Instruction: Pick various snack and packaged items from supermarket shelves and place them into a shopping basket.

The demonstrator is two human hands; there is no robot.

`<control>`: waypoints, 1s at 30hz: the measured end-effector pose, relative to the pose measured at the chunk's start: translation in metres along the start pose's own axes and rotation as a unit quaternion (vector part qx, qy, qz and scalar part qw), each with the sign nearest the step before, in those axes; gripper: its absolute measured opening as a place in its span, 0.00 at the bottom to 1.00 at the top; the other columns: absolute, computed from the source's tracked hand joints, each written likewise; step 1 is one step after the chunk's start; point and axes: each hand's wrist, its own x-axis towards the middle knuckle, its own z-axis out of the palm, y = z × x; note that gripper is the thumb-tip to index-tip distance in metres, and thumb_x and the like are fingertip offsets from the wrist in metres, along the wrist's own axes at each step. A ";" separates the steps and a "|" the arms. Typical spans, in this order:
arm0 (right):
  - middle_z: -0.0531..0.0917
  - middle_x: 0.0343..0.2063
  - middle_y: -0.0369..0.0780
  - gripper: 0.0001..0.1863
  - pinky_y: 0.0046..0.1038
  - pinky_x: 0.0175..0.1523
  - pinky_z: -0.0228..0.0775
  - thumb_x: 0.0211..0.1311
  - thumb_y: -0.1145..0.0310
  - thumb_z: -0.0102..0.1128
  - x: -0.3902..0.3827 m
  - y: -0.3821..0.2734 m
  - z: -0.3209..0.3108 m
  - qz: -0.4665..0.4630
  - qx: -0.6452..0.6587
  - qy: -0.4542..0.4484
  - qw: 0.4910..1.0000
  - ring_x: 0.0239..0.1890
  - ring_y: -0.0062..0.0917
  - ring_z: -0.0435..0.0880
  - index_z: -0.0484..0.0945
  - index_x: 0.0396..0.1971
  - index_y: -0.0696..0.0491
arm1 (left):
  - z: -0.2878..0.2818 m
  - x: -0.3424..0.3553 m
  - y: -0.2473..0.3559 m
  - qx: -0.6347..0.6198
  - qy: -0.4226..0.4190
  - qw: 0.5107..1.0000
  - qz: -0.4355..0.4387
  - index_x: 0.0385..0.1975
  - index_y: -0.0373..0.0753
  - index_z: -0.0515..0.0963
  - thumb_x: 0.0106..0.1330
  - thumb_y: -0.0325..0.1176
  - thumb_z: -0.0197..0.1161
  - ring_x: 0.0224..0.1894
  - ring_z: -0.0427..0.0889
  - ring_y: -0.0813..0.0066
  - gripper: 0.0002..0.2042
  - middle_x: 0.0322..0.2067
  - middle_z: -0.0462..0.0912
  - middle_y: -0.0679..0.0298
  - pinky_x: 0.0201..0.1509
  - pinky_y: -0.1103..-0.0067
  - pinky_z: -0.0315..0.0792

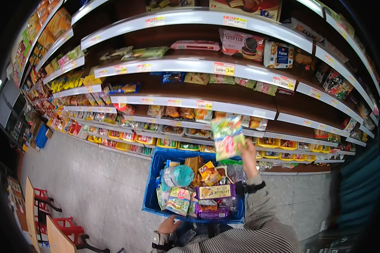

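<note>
My right hand [248, 154] grips a pale green snack packet with pink pictures [227, 135], raised over the right back of a blue plastic crate [150, 189]. My left hand [168, 224] is at the crate's near left rim, its fingers curled against it. Inside the crate are a teal-wrapped round pack [178, 175], an orange box [210, 173], a purple biscuit pack [215, 192], a pale snack bag [178, 200] and several other packets.
Curved-looking tiers of shelving [192, 105] hold packaged snacks, with yellow bins [283, 155] low down. At the left are wooden boards on red-framed supports [50, 232]. A blue container [41, 137] sits on the grey tiled floor [97, 177] farther back.
</note>
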 end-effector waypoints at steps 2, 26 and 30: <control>0.79 0.33 0.33 0.05 0.19 0.41 0.67 0.60 0.75 0.56 -0.043 0.034 0.002 0.109 0.041 -0.065 0.991 0.34 0.17 0.75 0.74 0.36 0.55 | -0.003 -0.002 0.007 -0.003 -0.004 1.000 0.003 0.51 0.34 0.70 0.60 0.47 0.58 0.41 0.80 0.51 0.25 0.39 0.79 0.43 0.44 0.66 0.73; 0.80 0.28 0.47 0.13 0.32 0.38 0.72 0.52 0.68 0.61 -0.179 0.098 0.059 0.009 -0.420 -0.223 0.879 0.33 0.35 0.80 0.74 0.33 0.62 | -0.035 -0.030 -0.052 -0.050 -0.008 0.999 0.007 0.54 0.35 0.67 0.60 0.49 0.57 0.43 0.78 0.51 0.28 0.41 0.78 0.43 0.48 0.68 0.72; 0.80 0.24 0.43 0.10 0.26 0.35 0.72 0.54 0.71 0.59 -0.202 0.096 0.113 0.049 -0.373 -0.255 0.891 0.28 0.26 0.80 0.75 0.33 0.62 | -0.064 -0.047 -0.095 -0.063 0.004 0.998 0.006 0.53 0.34 0.68 0.60 0.49 0.57 0.43 0.79 0.52 0.28 0.40 0.78 0.43 0.48 0.68 0.72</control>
